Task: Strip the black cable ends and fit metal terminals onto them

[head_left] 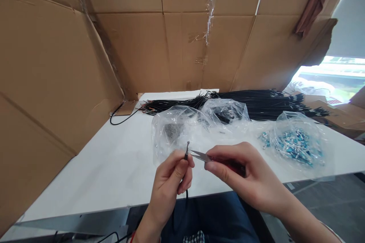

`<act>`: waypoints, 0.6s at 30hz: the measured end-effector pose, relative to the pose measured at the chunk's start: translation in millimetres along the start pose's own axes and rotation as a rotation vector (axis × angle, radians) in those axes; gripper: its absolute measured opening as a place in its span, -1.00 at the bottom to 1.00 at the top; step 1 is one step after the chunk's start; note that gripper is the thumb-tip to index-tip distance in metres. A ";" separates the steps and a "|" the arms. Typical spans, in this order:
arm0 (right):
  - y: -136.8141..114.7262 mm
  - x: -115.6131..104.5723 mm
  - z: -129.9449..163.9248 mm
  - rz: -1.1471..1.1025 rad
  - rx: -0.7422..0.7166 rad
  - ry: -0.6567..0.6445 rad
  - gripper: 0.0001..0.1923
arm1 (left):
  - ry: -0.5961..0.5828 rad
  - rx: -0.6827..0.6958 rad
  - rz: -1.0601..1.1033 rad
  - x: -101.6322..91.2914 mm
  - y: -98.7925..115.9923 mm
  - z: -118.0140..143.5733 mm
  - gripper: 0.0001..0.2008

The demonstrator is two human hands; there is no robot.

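My left hand (173,176) pinches a black cable (186,155) between thumb and fingers, its stripped silvery end pointing up. Below the fingers the cable runs down toward my lap. From the right, my right hand (238,167) grips a pair of small scissors (201,155), with a bit of dark red handle showing in the palm. The pointed metal tips are slightly apart and lie just beside the cable's bared end. Whether they touch it I cannot tell.
A clear plastic bag (162,136) with small grey pieces stands behind my hands, another plastic bag (225,108) beyond it. At right, a bag of blue-and-silver connectors (299,146). Bundles of black cables (256,102) line the back. Cardboard walls (137,49) enclose the white table (94,171).
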State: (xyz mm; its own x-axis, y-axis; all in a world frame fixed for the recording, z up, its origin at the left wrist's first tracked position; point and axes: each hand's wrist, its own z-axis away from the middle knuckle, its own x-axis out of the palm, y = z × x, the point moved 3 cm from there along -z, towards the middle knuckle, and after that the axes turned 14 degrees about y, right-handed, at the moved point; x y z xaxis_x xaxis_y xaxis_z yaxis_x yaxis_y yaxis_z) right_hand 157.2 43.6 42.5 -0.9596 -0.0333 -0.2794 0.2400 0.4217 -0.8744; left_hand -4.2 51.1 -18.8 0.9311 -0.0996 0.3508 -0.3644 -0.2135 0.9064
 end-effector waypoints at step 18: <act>-9.4 -1.0 -8.1 0.111 0.133 0.056 -0.71 | 0.023 0.110 -0.228 -1.4 7.7 -0.6 -0.76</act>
State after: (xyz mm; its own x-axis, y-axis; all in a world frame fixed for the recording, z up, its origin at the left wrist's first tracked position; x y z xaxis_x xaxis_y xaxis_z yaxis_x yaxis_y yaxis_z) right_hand 154.8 47.0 54.2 -0.9319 0.0592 -0.3578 0.3586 0.2967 -0.8851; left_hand -8.3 50.2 -12.2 0.9892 -0.0151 0.1461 -0.1427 -0.3324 0.9323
